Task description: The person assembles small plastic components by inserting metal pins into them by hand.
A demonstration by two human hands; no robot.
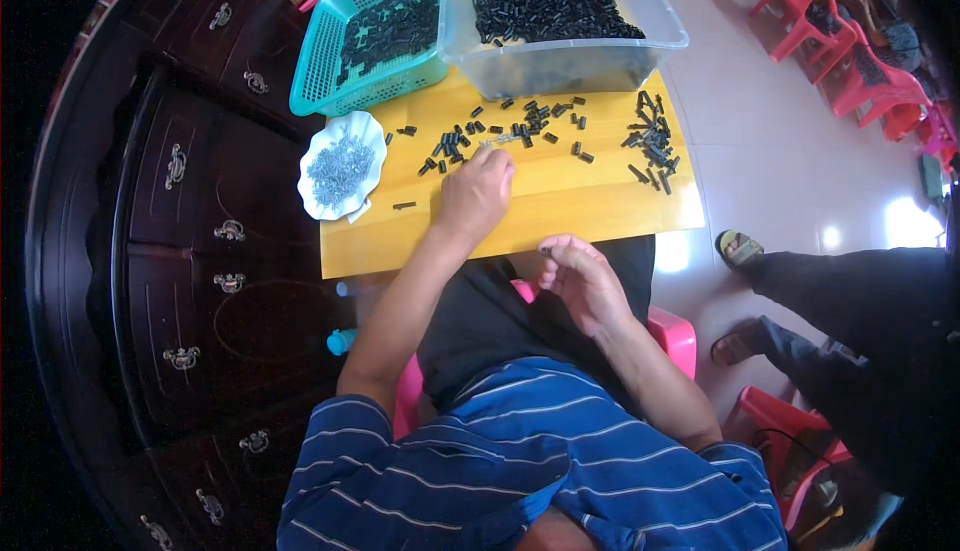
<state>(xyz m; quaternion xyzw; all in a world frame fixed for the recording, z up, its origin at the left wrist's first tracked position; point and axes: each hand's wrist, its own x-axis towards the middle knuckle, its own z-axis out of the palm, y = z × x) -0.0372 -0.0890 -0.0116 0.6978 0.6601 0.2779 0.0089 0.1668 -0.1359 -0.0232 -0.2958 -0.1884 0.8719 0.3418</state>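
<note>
Black pieces [543, 112] lay loose; left hand [478, 189] bunched at silvery bits [502, 138], grip unclear; right hand [583, 279] pinched dark piece [546, 250], best held steady.

We see small black cylindrical pieces [555, 9], semi-gloss plastic; tiny silvery pieces [340, 171], shiny metal; translucent rectangular bin [560, 69], smooth plastic; yellow wood-grain tabletop [600, 196], glossy.

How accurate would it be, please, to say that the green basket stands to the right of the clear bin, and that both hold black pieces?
Not quite: the head view shows the green basket to the left of the clear bin. Both do hold black pieces.
</note>
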